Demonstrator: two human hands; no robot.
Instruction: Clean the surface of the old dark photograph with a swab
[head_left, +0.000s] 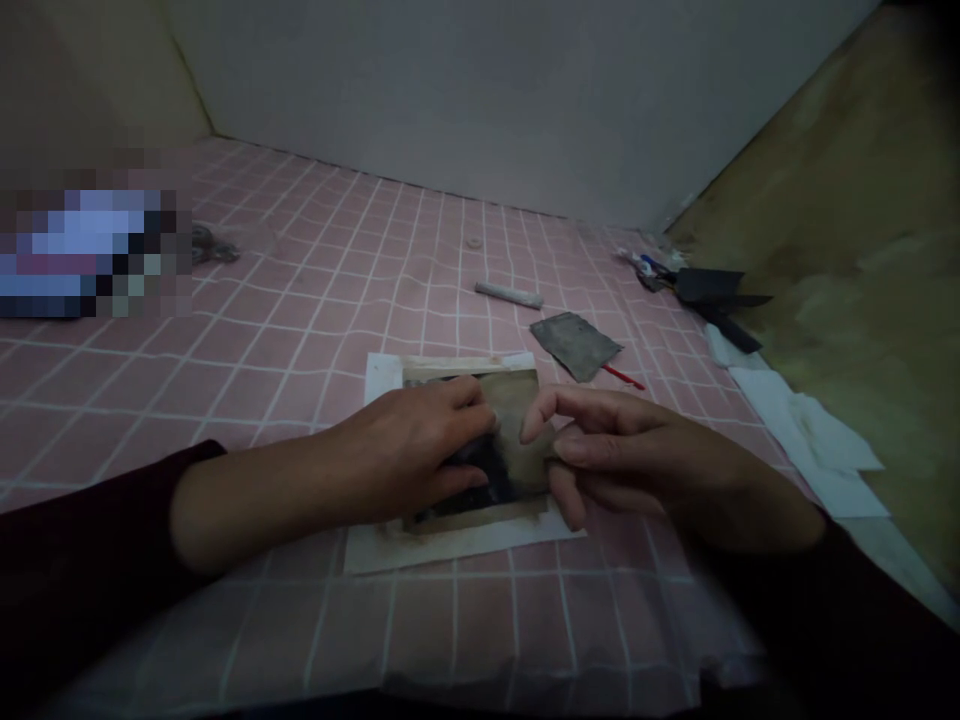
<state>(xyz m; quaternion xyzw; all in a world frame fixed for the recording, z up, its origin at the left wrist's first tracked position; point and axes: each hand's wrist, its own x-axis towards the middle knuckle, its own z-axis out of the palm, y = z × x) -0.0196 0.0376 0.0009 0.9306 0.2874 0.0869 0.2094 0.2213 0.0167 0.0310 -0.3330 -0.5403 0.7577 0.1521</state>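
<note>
A small dark picture [514, 485] with a blurred pale area and a tan border lies on a larger white sheet [379, 555]. My left hand [409, 440] rests over its left and middle part, fingers bent and the thumb set apart from them on the dark area. At the right edge hovers my right hand [611, 450], with a bent index finger apart from the thumb and the other fingers hanging lower. No object is plainly visible in either hand. My hands hide much of the picture.
A grey square piece [576, 345] lies beyond my right hand, partly over a thin red stick [624, 377]. Farther back are a grey rolled stick [510, 295] and a small ring [474, 243]. Dark-bladed tools [712, 290] and white papers [810, 430] line the right side of the pink checked cloth [315, 270].
</note>
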